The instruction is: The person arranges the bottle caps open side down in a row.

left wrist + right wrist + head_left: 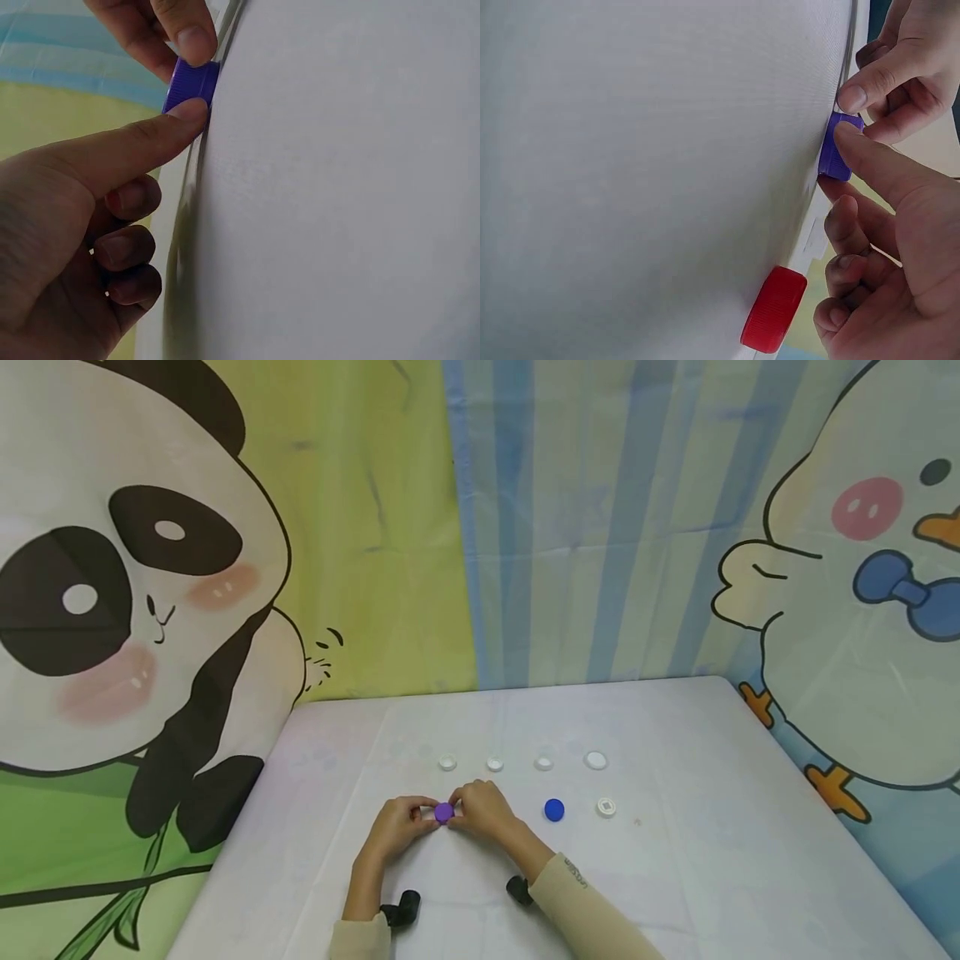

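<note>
A purple bottle cap (444, 812) with ridged sides lies between my two hands, at or close to the white tabletop. From the left, my left hand (395, 828) pinches it with thumb and finger. On the opposite side my right hand (486, 814) also pinches it. The right wrist view shows the right thumb on the ridged side of the purple cap (841, 148), and the left fingertips touching its far end. A red bottle cap (775, 310) sits on the table near the right hand; in the head view it is hidden behind that hand.
To the right of the right hand lie a blue cap (554, 810) and a white cap (606, 807). Several whitish caps form a row farther back, among them one at the right end (596, 760). Printed curtains (585, 527) hang behind the white table (675, 718).
</note>
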`<state>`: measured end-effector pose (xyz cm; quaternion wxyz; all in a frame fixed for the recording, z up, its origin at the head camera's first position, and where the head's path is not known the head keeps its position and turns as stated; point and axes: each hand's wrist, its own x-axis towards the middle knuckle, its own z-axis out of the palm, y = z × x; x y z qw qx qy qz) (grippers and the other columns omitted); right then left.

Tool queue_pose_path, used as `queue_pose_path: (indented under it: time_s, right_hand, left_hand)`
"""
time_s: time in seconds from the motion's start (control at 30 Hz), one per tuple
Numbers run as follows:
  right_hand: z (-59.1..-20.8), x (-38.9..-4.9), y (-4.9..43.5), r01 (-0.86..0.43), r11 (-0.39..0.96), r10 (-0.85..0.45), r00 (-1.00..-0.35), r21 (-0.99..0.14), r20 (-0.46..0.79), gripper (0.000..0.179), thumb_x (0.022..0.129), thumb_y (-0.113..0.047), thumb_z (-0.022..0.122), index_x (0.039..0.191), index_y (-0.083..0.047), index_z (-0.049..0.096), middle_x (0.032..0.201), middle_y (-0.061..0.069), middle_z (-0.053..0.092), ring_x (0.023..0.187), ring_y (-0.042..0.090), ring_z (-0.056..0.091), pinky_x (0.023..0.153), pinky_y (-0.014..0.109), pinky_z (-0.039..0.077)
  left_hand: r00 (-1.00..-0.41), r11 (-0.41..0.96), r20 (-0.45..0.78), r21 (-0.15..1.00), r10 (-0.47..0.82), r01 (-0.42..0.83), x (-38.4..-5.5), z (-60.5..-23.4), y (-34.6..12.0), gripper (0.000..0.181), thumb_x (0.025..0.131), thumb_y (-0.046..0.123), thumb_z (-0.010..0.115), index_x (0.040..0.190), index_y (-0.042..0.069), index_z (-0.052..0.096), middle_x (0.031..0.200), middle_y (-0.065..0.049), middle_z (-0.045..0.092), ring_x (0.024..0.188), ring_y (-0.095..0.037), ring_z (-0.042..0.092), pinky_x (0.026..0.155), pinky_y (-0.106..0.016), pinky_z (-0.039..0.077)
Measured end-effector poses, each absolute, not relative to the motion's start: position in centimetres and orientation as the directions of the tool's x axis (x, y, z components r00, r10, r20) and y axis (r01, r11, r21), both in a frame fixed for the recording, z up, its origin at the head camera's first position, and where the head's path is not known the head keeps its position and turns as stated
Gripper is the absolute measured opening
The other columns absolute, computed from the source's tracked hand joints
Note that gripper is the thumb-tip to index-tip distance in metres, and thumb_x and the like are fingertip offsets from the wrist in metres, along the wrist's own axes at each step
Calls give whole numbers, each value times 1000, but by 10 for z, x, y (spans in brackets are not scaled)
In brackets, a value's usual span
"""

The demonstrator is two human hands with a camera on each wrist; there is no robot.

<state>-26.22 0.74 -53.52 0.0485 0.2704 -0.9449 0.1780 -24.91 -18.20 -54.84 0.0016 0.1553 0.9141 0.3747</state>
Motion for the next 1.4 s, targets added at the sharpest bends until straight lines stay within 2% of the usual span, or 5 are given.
queue_pose_path:
  time_s: [0.1, 0.27, 0.53, 1.0, 1.4]
  right_hand:
    - [-533, -264, 8, -512, 789, -490, -858, -340, 154, 34, 69, -35, 75, 96, -16, 69, 75, -7, 64, 70, 11, 54, 68, 27, 41]
    - [-521, -270, 16, -425, 746, -445, -891, -513, 92, 41, 73, -32, 73, 108, -12, 62, 60, -8, 51, 55, 6, 46, 54, 21, 39]
    - [-497, -302, 22, -329, 639, -390, -918, -695, 75, 32, 85, -28, 61, 108, -6, 62, 69, 3, 56, 54, 10, 47, 49, 23, 40]
    - [-516, -337, 14, -220, 746, -282, -959, -629, 2, 32, 80, -21, 67, 108, -7, 63, 75, 2, 61, 62, 11, 53, 54, 23, 42]
    - [-529, -345, 7, -313, 800, -344, -938, -512, 38, 27, 78, -25, 69, 102, -12, 68, 89, 3, 66, 76, 14, 58, 67, 28, 45]
  left_hand:
    - [-955, 700, 55, 669, 291, 252, -253, -544, -190, 28, 71, 26, 75, 98, 20, 68, 56, 5, 49, 49, -5, 40, 45, -21, 34]
    - [-968, 762, -31, 623, 248, 175, -267, -532, -211, 31, 72, 21, 74, 102, 17, 66, 59, 3, 49, 52, -9, 42, 48, -25, 35]
    - [-983, 690, 57, 705, 175, 163, -311, -534, -214, 28, 79, 25, 69, 106, 17, 65, 67, 0, 55, 53, -11, 48, 49, -27, 40]
    - [-965, 631, 96, 739, 246, 235, -338, -552, -181, 36, 77, 23, 71, 110, 13, 64, 74, 1, 58, 61, -9, 50, 56, -24, 42]
    - [-957, 691, 160, 664, 244, 287, -339, -551, -173, 30, 73, 25, 74, 100, 16, 68, 67, 5, 56, 58, -8, 46, 53, -24, 37]
